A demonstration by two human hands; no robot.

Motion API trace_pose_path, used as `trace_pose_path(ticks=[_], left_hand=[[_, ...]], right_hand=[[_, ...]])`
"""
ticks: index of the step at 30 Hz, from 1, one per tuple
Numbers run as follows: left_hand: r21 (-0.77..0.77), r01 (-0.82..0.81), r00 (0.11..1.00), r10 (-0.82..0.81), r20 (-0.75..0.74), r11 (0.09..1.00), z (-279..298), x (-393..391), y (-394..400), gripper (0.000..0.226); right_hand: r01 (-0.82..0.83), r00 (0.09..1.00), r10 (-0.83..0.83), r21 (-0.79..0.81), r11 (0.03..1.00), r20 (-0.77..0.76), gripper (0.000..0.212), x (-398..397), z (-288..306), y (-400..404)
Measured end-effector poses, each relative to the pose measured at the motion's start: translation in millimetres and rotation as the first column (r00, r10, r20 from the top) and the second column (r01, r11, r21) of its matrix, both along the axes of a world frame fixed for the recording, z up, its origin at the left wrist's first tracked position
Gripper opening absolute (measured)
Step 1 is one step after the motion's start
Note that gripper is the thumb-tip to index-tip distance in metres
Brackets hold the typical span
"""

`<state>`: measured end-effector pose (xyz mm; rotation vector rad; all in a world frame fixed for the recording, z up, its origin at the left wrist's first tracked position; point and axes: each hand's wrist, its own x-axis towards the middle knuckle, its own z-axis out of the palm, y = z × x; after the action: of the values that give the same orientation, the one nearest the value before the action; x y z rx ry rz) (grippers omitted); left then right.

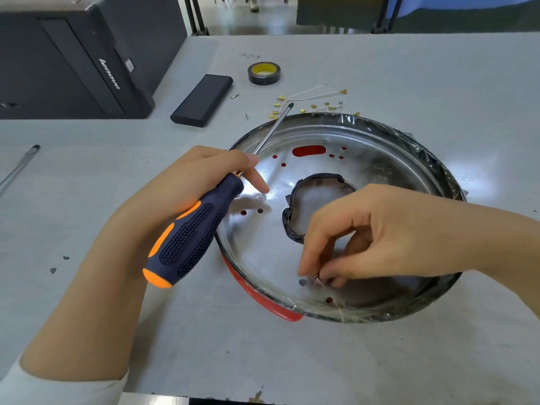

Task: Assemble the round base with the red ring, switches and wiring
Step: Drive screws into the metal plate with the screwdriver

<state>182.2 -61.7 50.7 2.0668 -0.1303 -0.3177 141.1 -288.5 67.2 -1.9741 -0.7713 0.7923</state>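
The round metal base [380, 159] lies on the grey table, its rim wrapped in black tape and film. A red ring [263, 299] shows under its near-left edge and through the holes. My left hand [187, 182] grips a screwdriver [187, 238] with a dark blue and orange handle; its shaft points away over the base's far-left rim. My right hand [374, 238] reaches into the base and pinches a small screw [318, 280] next to a hole [302, 282] near the front. Black tape lines the central opening [318, 200].
White wires with brass terminals [315, 102] lie scattered beyond the base. A roll of black tape [264, 73], a black rectangular block [202, 100] and a loose screw [246, 116] sit further back. A computer case [73, 59] stands at the far left. Another tool shaft [17, 168] lies left.
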Motion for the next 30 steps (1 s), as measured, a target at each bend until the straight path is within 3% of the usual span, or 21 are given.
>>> trace_pose_path(ticks=[5, 8, 14, 19, 26, 30], left_hand=[[0.010, -0.001, 1.000, 0.001, 0.001, 1.000, 1.1, -0.2, -0.2, 0.036], [0.027, 0.002, 1.000, -0.002, 0.002, 1.000, 1.0, -0.2, 0.5, 0.036], [0.037, 0.031, 1.000, -0.030, -0.006, 0.999, 0.8, 0.1, 1.4, 0.036], [0.005, 0.006, 1.000, -0.006, -0.018, 1.000, 0.9, -0.7, 0.7, 0.035], [0.028, 0.011, 1.000, -0.011, -0.002, 1.000, 0.5, -0.6, 1.0, 0.036], [0.036, 0.003, 1.000, -0.003, 0.003, 0.999, -0.5, 0.1, 0.7, 0.035]], right_hand=[[0.003, 0.977, 0.015, -0.086, 0.996, 0.213, 0.027, 0.7, 2.0, 4.3], [0.030, 0.965, 0.009, -0.142, 0.989, 0.264, 0.010, 1.8, 2.7, 6.2], [-0.011, 0.966, 0.084, -0.288, 0.958, 0.243, 0.007, -2.2, 0.8, 15.0], [-0.012, 0.967, 0.089, -0.306, 0.952, 0.239, 0.009, -1.2, 4.8, 15.7], [-0.012, 1.000, 0.013, -0.138, 0.990, 0.003, 0.013, -0.4, 2.6, -3.4], [-0.011, 0.999, 0.007, -0.101, 0.995, -0.038, 0.014, 2.7, -0.7, -12.6]])
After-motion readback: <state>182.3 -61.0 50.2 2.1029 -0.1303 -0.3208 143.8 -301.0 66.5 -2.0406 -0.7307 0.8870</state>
